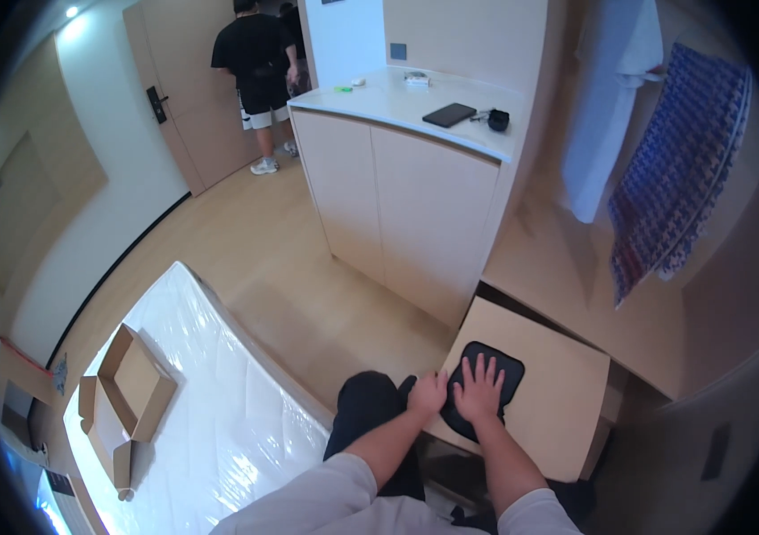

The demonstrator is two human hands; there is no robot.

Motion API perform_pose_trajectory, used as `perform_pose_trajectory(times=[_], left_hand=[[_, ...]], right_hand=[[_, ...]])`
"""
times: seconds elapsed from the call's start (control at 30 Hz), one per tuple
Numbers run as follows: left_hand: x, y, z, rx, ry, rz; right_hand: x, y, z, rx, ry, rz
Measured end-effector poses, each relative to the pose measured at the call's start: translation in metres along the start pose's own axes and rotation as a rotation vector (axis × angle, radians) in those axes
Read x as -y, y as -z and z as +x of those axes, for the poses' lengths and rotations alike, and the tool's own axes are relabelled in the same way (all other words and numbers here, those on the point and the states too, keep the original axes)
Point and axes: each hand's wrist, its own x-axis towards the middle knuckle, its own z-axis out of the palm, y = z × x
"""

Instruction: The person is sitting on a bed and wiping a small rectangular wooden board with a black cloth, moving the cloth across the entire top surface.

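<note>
A black folded cloth point(504, 370) lies on a low light-wood table top point(558, 401) in front of me. My right hand point(479, 389) rests flat on the cloth with its fingers spread. My left hand point(429, 392) touches the cloth's left edge at the table's corner, fingers curled a little. Neither hand holds anything lifted. My dark trouser knee point(366, 401) shows just left of the hands.
A plastic-wrapped white mattress point(219, 401) with open cardboard boxes point(125, 392) lies at left. A light cabinet point(415, 205) with a white top bears a dark tablet point(449, 114). Clothes point(674, 169) hang at right. A person in black point(259, 71) stands by the door.
</note>
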Motion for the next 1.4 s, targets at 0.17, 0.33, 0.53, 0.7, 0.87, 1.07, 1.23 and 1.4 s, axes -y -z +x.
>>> perform_pose_trajectory(times=[0.17,0.33,0.53,0.7,0.87,1.07,1.23,1.4], left_hand=[[0.025,0.009,-0.001,-0.067,-0.124,-0.203],[-0.018,0.003,-0.084,-0.315,-0.802,0.133],[0.0,-0.045,-0.152,0.015,-0.8,0.541],[-0.031,-0.046,-0.103,0.003,-0.769,0.67],[-0.078,-0.059,-0.01,-0.075,-0.64,0.724],[-0.142,-0.081,0.098,-0.126,-0.488,0.752],[-0.173,-0.085,0.152,-0.069,-0.46,0.754],[-0.149,-0.074,0.148,-0.129,-0.528,0.797]], right_hand=[[0.051,-0.004,-0.086,-0.047,0.09,0.06],[0.024,0.027,-0.149,0.067,0.06,0.554],[-0.169,-0.01,-0.177,-0.451,-0.366,0.137],[-0.196,0.023,-0.189,-0.042,-0.993,0.001],[-0.175,0.037,-0.181,-0.083,-1.033,-0.02],[-0.18,0.029,-0.186,-0.163,-0.954,-0.075],[-0.186,0.026,-0.187,-0.21,-0.925,-0.118],[-0.178,0.028,-0.182,-0.182,-0.944,-0.06]])
